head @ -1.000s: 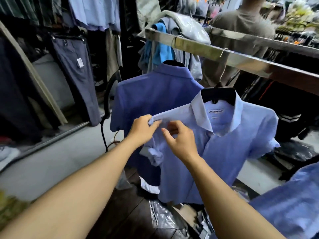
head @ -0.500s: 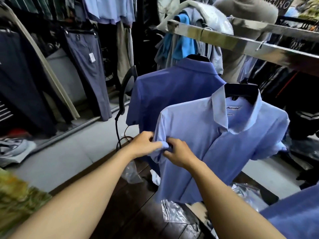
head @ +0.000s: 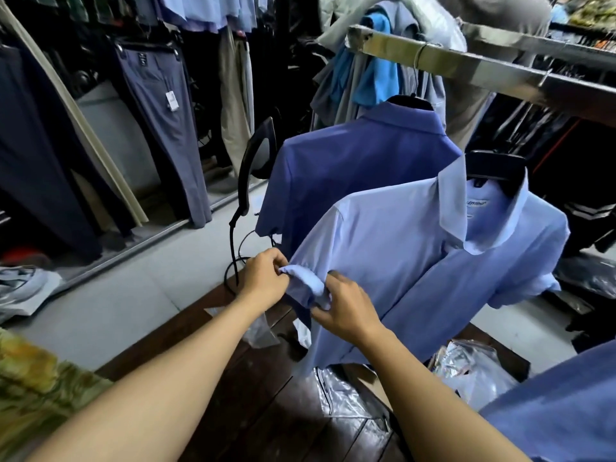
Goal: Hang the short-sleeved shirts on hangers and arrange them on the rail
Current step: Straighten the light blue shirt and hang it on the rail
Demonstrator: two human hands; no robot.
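A light blue short-sleeved shirt [head: 416, 248] hangs on a black hanger [head: 493, 168] from the metal rail [head: 466, 63]. Its left sleeve cuff [head: 305, 278] is rolled up. My left hand [head: 265, 276] pinches the outer end of that cuff. My right hand [head: 346, 310] grips the cuff's lower edge beside it. Behind it, a darker blue shirt [head: 340, 168] hangs on its own black hanger [head: 411, 102] on the same rail.
A black steamer head on a thin stand [head: 256, 161] rises just left of the shirts. Clear plastic bags [head: 346, 391] lie on the dark wooden floor below. Grey trousers [head: 160, 121] and other clothes hang along the left wall. More blue fabric [head: 560, 415] fills the lower right corner.
Both hands have slid from the shirt's shoulder down to its sleeve cuff. The sleeve now hangs straighter off the shoulder, and the view has shifted right and closer.
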